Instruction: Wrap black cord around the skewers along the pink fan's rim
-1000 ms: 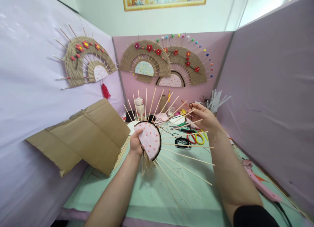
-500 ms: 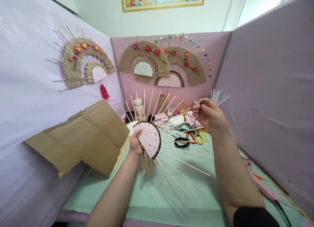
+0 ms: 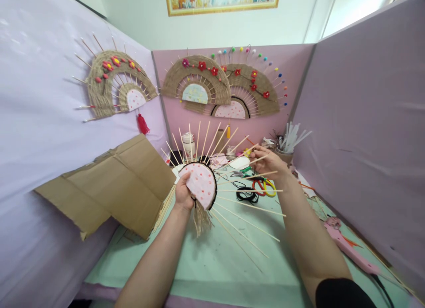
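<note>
Bright, even daylight fills the scene, strongest at the upper right corner, where the wall (image 3: 361, 6) washes out almost to white. Shadows are soft and faint, seen under the sticks on the green table (image 3: 215, 268). The wide lens bends the partition panels (image 3: 365, 122) at the edges; focus is sharp throughout.

The fan frame (image 3: 201, 184) has a matt pink dotted cloth centre, smooth bare wooden sticks (image 3: 247, 205) and a rough jute tuft (image 3: 201, 220).
</note>
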`<act>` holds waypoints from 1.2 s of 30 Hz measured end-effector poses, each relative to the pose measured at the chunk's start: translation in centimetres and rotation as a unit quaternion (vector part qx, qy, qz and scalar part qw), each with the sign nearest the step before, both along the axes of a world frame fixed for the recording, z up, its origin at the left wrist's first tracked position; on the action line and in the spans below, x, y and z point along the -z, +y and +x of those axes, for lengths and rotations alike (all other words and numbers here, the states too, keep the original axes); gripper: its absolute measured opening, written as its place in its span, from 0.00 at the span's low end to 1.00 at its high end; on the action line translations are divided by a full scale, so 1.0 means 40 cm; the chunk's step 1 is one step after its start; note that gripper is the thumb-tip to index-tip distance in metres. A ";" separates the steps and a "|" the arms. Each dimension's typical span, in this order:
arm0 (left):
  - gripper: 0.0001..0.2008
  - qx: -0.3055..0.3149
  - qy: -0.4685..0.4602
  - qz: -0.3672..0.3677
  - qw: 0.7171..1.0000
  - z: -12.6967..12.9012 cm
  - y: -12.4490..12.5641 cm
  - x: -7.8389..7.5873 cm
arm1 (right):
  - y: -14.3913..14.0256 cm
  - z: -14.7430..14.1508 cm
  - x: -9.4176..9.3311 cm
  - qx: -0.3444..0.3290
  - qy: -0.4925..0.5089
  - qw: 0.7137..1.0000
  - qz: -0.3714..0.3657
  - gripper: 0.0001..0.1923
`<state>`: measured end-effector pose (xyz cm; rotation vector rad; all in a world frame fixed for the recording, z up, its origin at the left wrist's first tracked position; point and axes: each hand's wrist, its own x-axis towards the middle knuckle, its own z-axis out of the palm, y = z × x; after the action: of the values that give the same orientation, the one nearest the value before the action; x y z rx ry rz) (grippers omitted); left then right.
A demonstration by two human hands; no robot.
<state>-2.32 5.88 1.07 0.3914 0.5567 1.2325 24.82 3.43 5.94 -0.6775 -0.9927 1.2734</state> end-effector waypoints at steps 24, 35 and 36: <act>0.11 0.029 -0.024 0.071 0.997 0.019 -0.006 0.005 | -0.019 -0.181 0.051 -0.222 -0.407 0.885 0.038 0.14; 0.10 0.051 -0.009 0.117 0.992 0.023 -0.018 0.006 | -0.016 -0.025 0.033 -0.114 -0.314 0.941 -0.052 0.12; 0.10 0.051 -0.009 0.114 0.992 0.023 -0.018 0.006 | -0.020 -0.012 0.029 -0.106 -0.299 0.947 -0.054 0.12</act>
<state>-1.39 5.14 0.83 0.5942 0.3764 1.2033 24.32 2.61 4.79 -1.1052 -1.5307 1.3443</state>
